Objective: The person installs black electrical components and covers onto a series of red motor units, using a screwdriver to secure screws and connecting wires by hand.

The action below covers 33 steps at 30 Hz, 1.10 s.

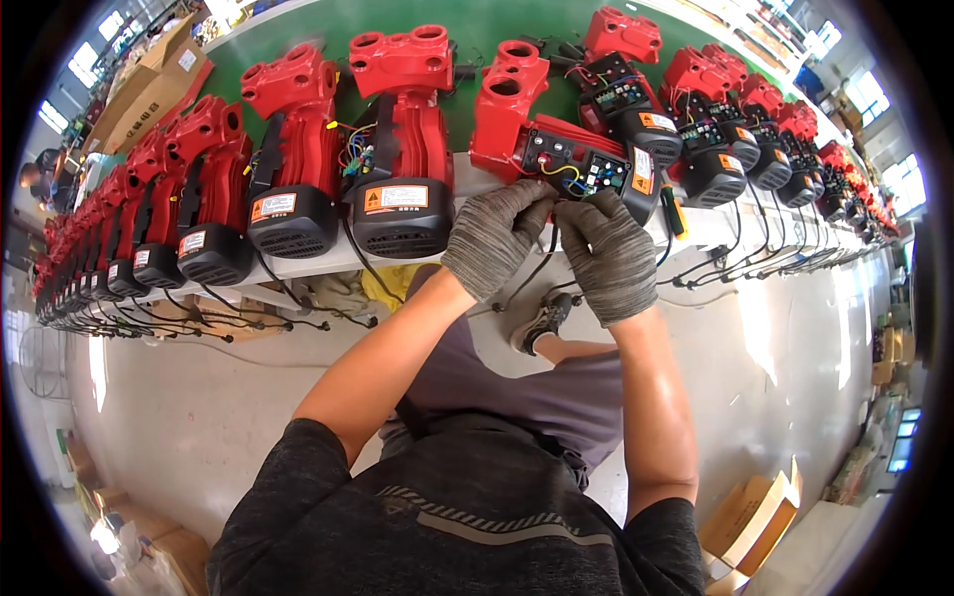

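In front of me a red motor unit (497, 139) lies turned on its side at the bench edge. Its black electrical box (576, 164) is uncovered, showing a circuit board (601, 176) and a yellow wire. My left hand (497, 236), in a grey knitted glove, is at the box's near edge with thumb and fingers pinched together. Close beside it, my right hand (606, 253), gloved the same way, has its fingers closed at the same edge. Whatever lies between the fingertips is too small or hidden to name. A black cable (542, 266) hangs down between the hands.
Red motor units with black end covers (402, 219) line the bench on both sides, their cables hanging over its edge. A screwdriver (674, 211) with a green and orange handle is right of my hands. Cardboard boxes (154, 89) stand at the far left and on the floor.
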Each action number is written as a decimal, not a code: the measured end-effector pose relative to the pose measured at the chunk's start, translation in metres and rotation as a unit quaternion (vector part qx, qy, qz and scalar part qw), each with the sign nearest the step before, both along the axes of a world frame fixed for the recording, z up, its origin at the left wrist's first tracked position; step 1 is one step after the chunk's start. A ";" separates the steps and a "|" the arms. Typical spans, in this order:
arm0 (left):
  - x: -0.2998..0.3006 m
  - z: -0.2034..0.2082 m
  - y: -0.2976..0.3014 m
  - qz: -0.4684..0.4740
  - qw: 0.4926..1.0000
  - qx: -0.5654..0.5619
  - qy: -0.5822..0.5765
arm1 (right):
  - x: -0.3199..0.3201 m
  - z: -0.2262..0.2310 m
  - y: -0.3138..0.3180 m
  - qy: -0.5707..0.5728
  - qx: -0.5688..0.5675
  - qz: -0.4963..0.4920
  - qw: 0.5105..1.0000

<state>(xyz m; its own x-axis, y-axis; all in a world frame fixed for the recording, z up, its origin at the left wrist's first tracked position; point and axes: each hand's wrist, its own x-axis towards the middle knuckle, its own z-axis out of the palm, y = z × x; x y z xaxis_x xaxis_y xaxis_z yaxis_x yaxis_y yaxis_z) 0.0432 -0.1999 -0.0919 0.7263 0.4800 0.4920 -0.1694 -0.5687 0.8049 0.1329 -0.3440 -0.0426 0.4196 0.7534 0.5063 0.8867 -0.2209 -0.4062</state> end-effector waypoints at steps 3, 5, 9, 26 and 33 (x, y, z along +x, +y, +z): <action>0.000 0.000 0.000 0.016 1.000 0.004 0.002 | 0.001 -0.003 0.001 -0.064 0.015 -0.016 0.998; -0.001 0.006 -0.001 0.022 1.000 0.004 0.015 | 0.002 -0.007 0.002 -0.122 0.013 -0.035 0.992; -0.005 0.011 -0.002 -0.007 0.998 -0.054 0.029 | 0.005 -0.008 0.004 -0.102 0.051 -0.033 0.993; -0.002 -0.006 0.000 0.010 0.996 0.089 -0.021 | -0.010 -0.013 0.011 0.201 0.071 -0.057 0.975; -0.006 -0.010 0.003 0.007 0.982 0.186 0.009 | -0.007 -0.001 0.009 0.707 0.080 -0.113 0.693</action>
<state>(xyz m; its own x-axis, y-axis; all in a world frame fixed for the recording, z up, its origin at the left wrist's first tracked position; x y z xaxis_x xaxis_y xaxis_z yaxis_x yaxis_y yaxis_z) 0.0370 -0.1970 -0.1023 0.7314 0.2785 0.6225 -0.1480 -0.8263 0.5435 0.1264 -0.3352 -0.0436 0.6799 0.5684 -0.4633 -0.4743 -0.1410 -0.8690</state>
